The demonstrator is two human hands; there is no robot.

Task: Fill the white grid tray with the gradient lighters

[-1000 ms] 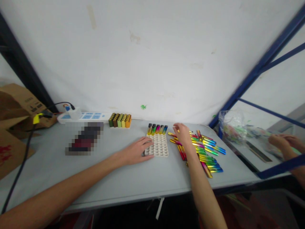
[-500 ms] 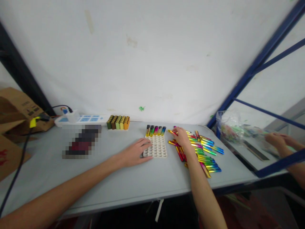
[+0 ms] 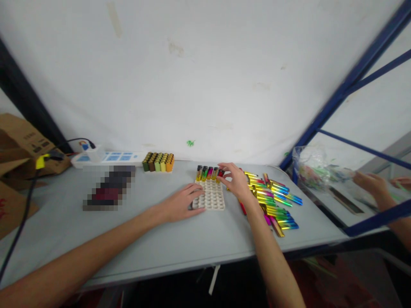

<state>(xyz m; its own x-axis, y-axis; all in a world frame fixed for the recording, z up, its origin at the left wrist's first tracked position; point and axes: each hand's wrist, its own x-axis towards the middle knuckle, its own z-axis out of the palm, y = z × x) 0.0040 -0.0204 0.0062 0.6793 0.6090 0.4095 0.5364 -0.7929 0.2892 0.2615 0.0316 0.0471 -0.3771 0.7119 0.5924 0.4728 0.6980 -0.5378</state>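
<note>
My left hand (image 3: 184, 202) grips the left side of a white holed tray (image 3: 213, 201), its fingers over the holes and its thumb along the near edge. A row of shiny, colourful lighters (image 3: 204, 173) stands upright at the tray's far end. Over the right end of that row, my right hand (image 3: 236, 179) pinches a red lighter (image 3: 221, 173), held upright at the tray. To the right, partly behind my right forearm, lies a loose pile of metallic lighters (image 3: 279, 214) in gold, green, blue and red.
A filled block of lighters (image 3: 159, 162) stands near the wall, beside a power strip (image 3: 118, 158). A blurred-out dark patch (image 3: 111, 188) lies left. Brown cardboard (image 3: 28, 141) is at far left. Beyond the blue frame (image 3: 330, 102), another person's hands (image 3: 372, 184) work near a plastic bag (image 3: 310, 167).
My right hand has moved left from the pile to the tray's far right end, carrying a lighter. My left hand stays on the tray.
</note>
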